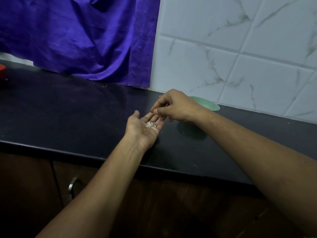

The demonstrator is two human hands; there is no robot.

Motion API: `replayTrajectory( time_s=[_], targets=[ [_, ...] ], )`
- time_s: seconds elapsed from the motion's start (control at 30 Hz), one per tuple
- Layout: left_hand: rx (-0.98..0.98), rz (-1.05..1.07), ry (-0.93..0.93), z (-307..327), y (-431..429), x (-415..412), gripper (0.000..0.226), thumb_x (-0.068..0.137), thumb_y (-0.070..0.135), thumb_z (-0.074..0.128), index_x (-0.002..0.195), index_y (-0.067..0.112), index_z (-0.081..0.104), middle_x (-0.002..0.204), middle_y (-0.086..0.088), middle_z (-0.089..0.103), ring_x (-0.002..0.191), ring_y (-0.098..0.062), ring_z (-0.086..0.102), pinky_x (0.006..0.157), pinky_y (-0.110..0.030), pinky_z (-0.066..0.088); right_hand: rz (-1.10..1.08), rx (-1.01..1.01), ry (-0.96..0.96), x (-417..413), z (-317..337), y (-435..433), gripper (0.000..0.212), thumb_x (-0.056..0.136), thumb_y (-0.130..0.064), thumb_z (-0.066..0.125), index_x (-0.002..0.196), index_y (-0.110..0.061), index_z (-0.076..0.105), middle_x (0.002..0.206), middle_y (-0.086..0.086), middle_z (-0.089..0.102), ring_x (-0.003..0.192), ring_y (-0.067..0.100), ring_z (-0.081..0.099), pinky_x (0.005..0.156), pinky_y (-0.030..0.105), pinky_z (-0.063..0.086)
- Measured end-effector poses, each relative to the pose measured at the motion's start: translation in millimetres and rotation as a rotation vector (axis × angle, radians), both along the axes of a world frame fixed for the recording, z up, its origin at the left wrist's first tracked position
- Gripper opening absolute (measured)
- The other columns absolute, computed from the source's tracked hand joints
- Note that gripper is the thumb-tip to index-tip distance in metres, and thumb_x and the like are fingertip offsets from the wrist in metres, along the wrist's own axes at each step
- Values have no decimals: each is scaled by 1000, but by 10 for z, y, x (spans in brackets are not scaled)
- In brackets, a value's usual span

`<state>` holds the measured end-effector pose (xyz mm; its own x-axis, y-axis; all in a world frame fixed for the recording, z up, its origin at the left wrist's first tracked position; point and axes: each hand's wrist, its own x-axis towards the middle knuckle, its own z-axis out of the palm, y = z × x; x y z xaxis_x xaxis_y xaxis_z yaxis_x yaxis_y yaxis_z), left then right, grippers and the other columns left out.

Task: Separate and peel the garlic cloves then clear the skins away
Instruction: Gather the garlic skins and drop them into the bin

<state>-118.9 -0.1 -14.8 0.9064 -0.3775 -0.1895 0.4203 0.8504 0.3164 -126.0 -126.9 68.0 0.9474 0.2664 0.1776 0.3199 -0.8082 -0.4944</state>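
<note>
Your left hand (143, 130) lay palm up and flat above the table (68, 109), carrying the garlic skins (150, 125). Your right hand (175, 107) hovered over it with fingertips pinched; I could not tell on what. Skins judged featherlight and brittle: pinch gently.

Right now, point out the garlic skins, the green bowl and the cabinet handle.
garlic skins (150, 125): head view, middle of the pile on the palm of the left hand (141, 133).
green bowl (210, 104): head view, exposed wall near its right end.
cabinet handle (72, 185): head view, its curved metal bar.
</note>
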Motion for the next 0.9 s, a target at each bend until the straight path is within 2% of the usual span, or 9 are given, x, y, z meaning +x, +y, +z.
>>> replayTrajectory(
  time_s=[0.13,0.23,0.37,0.47,0.53,0.7,0.77,0.83,0.9],
  targets=[
    [-8,-1,2,-1,8,2,66,112,48,29,141,-7,52,131,-29,65,123,-40,65,115,-47,46,4,-36,-61,-19,-7,11,8,85,-9,79,85,-17,80,68,-8,75,67,7,73,57,19,52],
    [8,0,-3,-6,10,-19,66,112,47,30,136,-9,55,127,-30,67,122,-40,66,116,-47,45,7,-77,-138,-55,-38,38,9,83,-26,83,78,-21,78,70,-12,75,69,5,72,72,35,60],
    [14,-13,-17,10,9,-58,66,112,47,29,136,-10,53,131,-30,65,125,-39,64,116,-48,44,32,-158,-143,-99,-40,10,17,89,-13,73,96,-26,82,75,-20,72,79,-3,70,84,34,60],
    [17,-18,-6,27,-34,-97,65,112,46,29,130,-11,54,131,-31,65,126,-41,64,116,-48,45,-17,-220,-229,-185,-27,-40,5,83,-25,80,87,-28,80,71,-18,70,73,-1,67,73,34,59],
    [23,-33,-8,44,-102,-152,66,112,46,30,133,-11,55,128,-30,67,123,-40,65,115,-48,46,-44,-244,-281,-246,-30,-100,11,84,-36,80,80,-26,78,65,-17,67,66,0,63,63,30,52],
    [48,-63,-25,113,-346,-287,64,112,46,31,136,-9,54,119,-30,70,107,-38,71,92,-48,57,-40,-152,-224,-380,-72,-344,20,87,-10,72,96,-25,82,82,-17,74,82,-1,69,82,33,59],
    [53,-80,-35,149,-449,-346,65,112,46,29,127,-11,58,109,-30,73,97,-38,74,86,-46,58,-77,-97,-269,-468,-109,-462,5,85,-20,78,84,-24,81,76,-12,75,74,2,70,76,36,58],
    [57,-102,-41,179,-595,-424,65,113,46,29,119,-11,60,106,-30,74,89,-38,77,88,-46,57,-130,-42,-336,-571,-143,-631,17,88,-34,78,76,-21,78,73,-7,74,73,9,69,73,38,56],
    [52,-137,-41,191,-773,-524,64,112,45,29,119,-10,61,113,-29,73,94,-38,76,92,-45,56,-149,72,-317,-708,-197,-822,13,94,-29,73,87,-21,80,90,-6,77,91,9,70,87,36,54]
  ],
)
